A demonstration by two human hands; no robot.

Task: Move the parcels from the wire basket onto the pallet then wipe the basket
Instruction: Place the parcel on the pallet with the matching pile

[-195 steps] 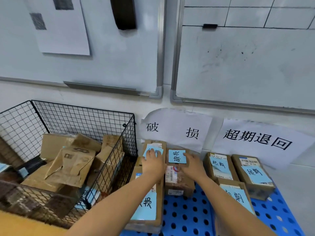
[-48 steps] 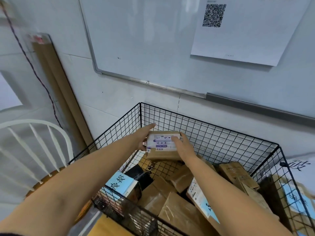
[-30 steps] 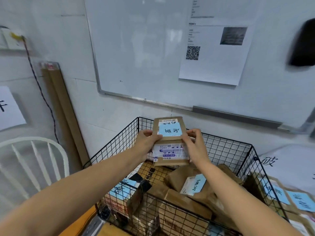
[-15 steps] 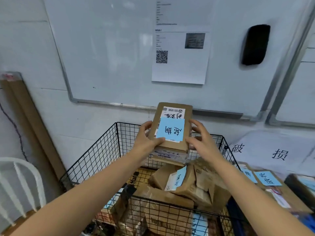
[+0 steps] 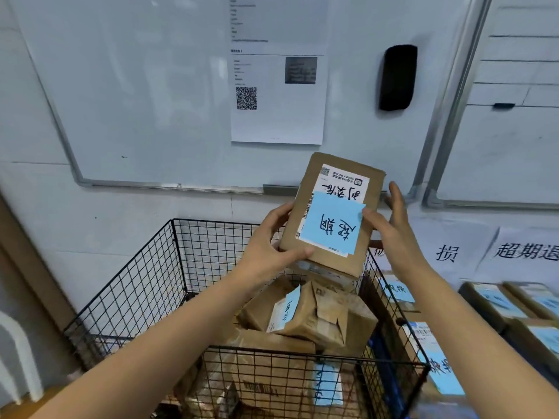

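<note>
A brown parcel [image 5: 332, 213] is held above the far right corner of the wire basket [image 5: 187, 267], clear of the load, and tilted with its broad face toward the camera. A white shipping label and a blue note [image 5: 331, 228] with black handwriting are carried on that face, upside down. Its left edge is gripped by the left hand [image 5: 266, 252], its right edge by the right hand [image 5: 393, 234]. The black mesh basket is filled with crumpled brown parcels [image 5: 314, 316] lying tilted against each other; blue notes are seen on some.
</note>
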